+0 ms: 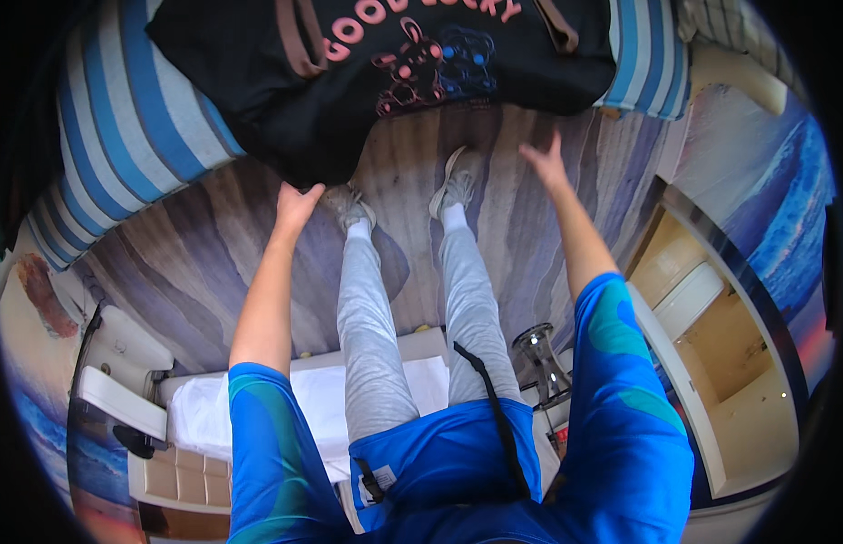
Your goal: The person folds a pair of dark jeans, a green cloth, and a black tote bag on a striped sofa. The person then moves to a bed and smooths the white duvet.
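Observation:
A large black fabric bag spreads across the top of the view, over a blue-and-white striped cover. It carries brown strap handles, pink lettering and line drawings of cartoon animals in pink and blue. My left hand pinches the bag's lower left corner between thumb and fingers, just above my left shoe. Apart from the bag, my right hand hangs below its lower right edge with fingers spread and nothing in them. The bag's upper end runs out of view.
I stand on a wavy-patterned grey and brown floor in grey shoes. Behind me lies a white cloth on a low surface, beside a clear stool-like object. To the right is an open doorway or cabinet frame.

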